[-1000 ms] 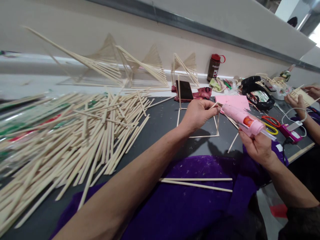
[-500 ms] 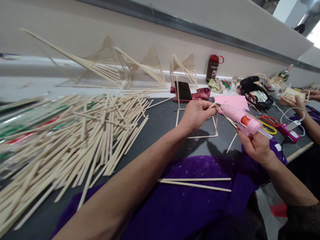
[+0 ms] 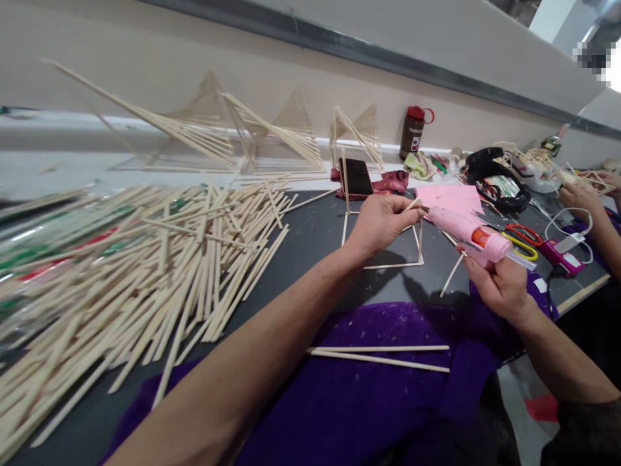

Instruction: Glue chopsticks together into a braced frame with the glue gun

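My left hand (image 3: 381,223) pinches a thin wooden stick (image 3: 414,204) above a stick frame (image 3: 395,266) on the grey table. The frame has an upright stick at its far left and another at its near right corner. Most of the pinched stick is hidden behind my fingers. In my right hand (image 3: 502,285) is a pink hot glue gun (image 3: 468,234), its nozzle pointing left, close to the tip of that stick. Two loose sticks (image 3: 383,358) lie across the purple cloth (image 3: 359,408) over my lap.
A big pile of sticks (image 3: 194,259) covers the left side. Twisted stick models (image 3: 286,136) stand along the wall. Behind the frame are a phone (image 3: 356,178), a dark bottle (image 3: 414,133) and pink paper (image 3: 453,197). Scissors (image 3: 524,243) and another person's hands (image 3: 582,197) are at right.
The glue gun has shifted slightly right, its nozzle still beside the stick end. My left hand is nearly still. At far right, the other person's hands have moved with their stick piece.
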Tool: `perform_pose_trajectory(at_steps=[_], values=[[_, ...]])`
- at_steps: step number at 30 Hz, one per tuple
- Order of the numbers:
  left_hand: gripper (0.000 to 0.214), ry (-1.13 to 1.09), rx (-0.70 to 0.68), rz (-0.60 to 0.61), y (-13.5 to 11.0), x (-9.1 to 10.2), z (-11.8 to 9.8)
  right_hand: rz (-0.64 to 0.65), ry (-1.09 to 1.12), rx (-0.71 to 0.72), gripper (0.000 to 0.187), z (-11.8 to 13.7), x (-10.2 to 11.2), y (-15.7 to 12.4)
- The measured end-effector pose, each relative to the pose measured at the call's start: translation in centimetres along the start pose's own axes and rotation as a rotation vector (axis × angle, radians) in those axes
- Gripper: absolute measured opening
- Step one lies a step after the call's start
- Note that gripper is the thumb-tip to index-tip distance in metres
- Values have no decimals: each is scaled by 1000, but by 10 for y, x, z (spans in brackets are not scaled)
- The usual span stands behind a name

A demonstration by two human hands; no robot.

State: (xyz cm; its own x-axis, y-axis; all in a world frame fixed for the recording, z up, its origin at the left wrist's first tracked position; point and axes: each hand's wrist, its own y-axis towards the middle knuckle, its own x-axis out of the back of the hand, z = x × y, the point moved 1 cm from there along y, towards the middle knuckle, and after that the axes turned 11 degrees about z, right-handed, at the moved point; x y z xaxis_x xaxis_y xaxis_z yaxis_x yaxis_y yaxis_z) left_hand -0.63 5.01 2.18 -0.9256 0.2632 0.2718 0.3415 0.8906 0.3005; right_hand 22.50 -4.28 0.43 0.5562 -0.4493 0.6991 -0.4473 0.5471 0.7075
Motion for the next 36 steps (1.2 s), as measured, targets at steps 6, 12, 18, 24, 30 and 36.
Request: perform_pose_trajectory(at_steps=[6, 12, 18, 24, 30, 36], values=[[12, 1, 22, -16, 0, 0, 1, -148, 477, -458, 21, -11, 15, 5], [13, -30, 65, -41, 0, 1, 0, -173, 809, -759, 34, -62, 15, 23], [14, -25, 100, -71, -2, 2, -1, -134, 1011, -1136, 29, -103, -7, 25], [11, -45, 100, -78, -3, 1, -3, 85, 951, -1265, 15, -117, -30, 25], [10, -24, 105, -73, -3, 1, -3, 222, 659, -1244, 19, -130, -21, 26], [12, -14, 68, -30, -3, 2, -3, 447, -223, -817, 33, -121, 10, 43]])
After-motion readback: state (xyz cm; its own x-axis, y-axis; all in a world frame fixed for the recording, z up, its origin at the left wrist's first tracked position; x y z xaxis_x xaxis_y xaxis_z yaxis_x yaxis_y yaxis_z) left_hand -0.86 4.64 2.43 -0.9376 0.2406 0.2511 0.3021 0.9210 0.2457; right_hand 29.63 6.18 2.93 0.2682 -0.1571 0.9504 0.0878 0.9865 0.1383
